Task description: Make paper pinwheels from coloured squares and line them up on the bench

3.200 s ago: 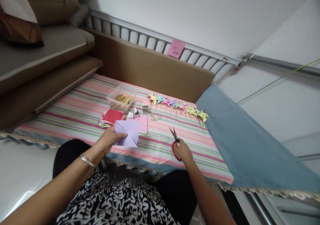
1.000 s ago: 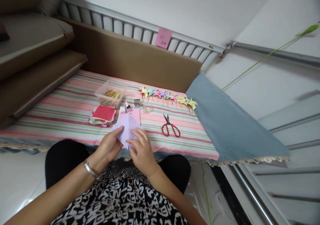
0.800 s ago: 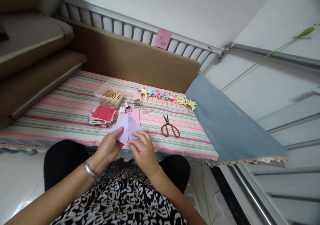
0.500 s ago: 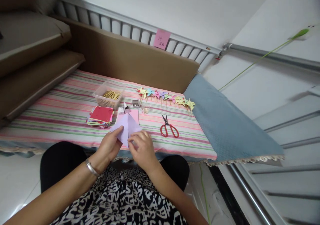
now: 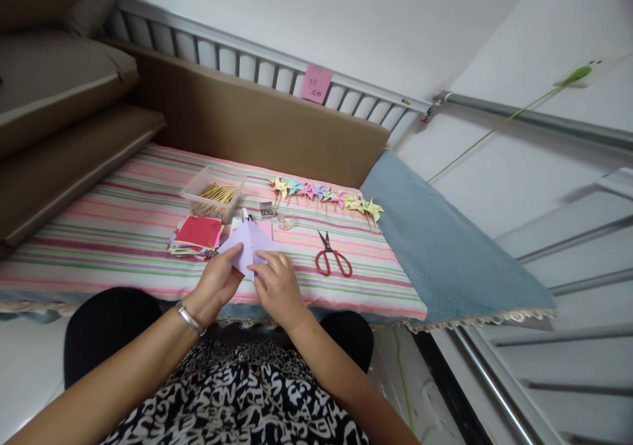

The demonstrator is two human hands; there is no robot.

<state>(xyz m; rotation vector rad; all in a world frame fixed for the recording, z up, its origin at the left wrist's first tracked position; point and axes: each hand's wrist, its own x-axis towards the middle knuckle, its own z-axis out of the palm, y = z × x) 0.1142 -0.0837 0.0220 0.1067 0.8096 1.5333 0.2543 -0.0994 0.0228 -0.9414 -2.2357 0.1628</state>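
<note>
A sheet of lavender paper point(image 5: 245, 237) with a slit or crease down its middle is held up over the front of the striped cloth. My left hand point(image 5: 222, 275) is closed on its left side, thumb on top. On its lower right part, the fingers of my right hand point(image 5: 277, 283) pinch the paper near the middle line. Behind the paper lie a pink sheet point(image 5: 266, 228) and a small white-and-black item point(image 5: 246, 217), both partly covered. Red-handled scissors point(image 5: 333, 257) rest to the right of my right hand, blades pointing away.
A stack of coloured paper squares point(image 5: 198, 232) lies left, below a clear box point(image 5: 208, 198) of wooden sticks. Near the middle are a small dark case point(image 5: 266, 209) and a clear container point(image 5: 285, 222). Finished paper pinwheels point(image 5: 326, 196) line the back right, before a brown board point(image 5: 257, 125).
My right hand's fingers have shifted slightly up along the paper and flattened closer against it. My left hand keeps its hold. The whole view has moved a little.
</note>
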